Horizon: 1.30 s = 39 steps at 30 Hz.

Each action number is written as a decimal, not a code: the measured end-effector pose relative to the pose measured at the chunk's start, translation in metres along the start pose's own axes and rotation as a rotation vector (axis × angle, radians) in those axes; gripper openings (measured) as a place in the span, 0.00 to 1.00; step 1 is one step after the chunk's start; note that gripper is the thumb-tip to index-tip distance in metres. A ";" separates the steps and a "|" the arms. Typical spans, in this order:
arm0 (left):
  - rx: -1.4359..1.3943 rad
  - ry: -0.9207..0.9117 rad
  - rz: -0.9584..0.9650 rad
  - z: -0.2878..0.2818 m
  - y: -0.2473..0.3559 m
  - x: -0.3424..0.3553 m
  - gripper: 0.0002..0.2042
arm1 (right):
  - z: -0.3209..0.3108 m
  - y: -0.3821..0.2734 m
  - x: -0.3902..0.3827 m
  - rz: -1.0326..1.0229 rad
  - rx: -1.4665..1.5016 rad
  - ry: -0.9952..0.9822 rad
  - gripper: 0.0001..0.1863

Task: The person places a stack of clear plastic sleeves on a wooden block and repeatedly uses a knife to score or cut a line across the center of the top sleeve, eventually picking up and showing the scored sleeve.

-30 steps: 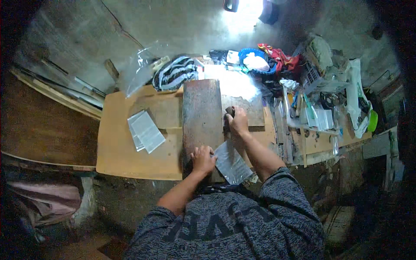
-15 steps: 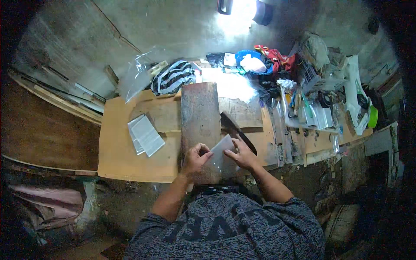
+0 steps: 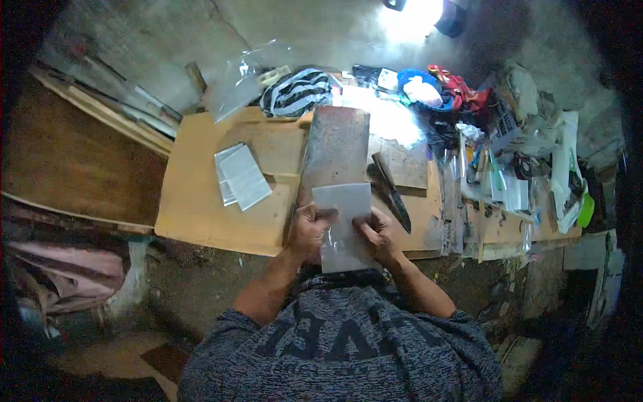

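Between my two hands is a flat, whitish, see-through plastic bag (image 3: 345, 201), held upright over the near end of a long dark wooden board (image 3: 338, 144). My left hand (image 3: 312, 226) pinches its left edge, thumb on top. At the opposite edge my right hand (image 3: 376, 234) grips it the same way, fingers curled behind. To the right of the board lies a large knife (image 3: 394, 194) with a dark blade and wooden handle. A small stack of similar flat plastic bags (image 3: 244, 179) rests on the table to the left.
The tan tabletop (image 3: 194, 194) carries a black-and-white striped bundle (image 3: 297, 92) at the back, beside a clear plastic sheet (image 3: 234, 84). A blue basket (image 3: 410, 82) with white stuff stands behind. Tools and a white plastic frame (image 3: 566, 174) crowd the right. A bright lamp (image 3: 412, 17) shines above.
The plastic bag has turned from a slant to upright and now shows its full face. My hands have shifted to grip its two side edges. The whole view has shifted a little.
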<state>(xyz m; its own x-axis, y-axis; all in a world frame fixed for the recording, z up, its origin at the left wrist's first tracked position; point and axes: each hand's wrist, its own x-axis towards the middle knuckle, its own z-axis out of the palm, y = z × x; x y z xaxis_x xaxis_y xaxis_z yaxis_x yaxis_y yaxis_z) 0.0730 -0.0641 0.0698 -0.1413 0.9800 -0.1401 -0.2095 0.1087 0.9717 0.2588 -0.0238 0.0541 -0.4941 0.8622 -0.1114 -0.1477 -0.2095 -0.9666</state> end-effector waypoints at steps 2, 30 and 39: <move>0.040 0.049 0.043 0.003 0.021 -0.007 0.06 | 0.006 -0.003 -0.004 0.019 -0.070 0.019 0.11; -0.012 -0.152 -0.352 -0.042 0.062 -0.091 0.14 | 0.035 -0.052 -0.023 0.253 0.163 0.073 0.10; -0.204 -0.137 -0.420 -0.031 0.084 -0.121 0.11 | 0.055 -0.075 -0.036 0.324 0.287 -0.004 0.10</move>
<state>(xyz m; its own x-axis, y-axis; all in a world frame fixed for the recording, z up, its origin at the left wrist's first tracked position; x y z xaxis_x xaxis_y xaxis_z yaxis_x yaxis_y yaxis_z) 0.0428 -0.1792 0.1623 0.1216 0.8730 -0.4723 -0.4086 0.4777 0.7777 0.2402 -0.0648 0.1436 -0.5574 0.7292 -0.3971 -0.2166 -0.5894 -0.7783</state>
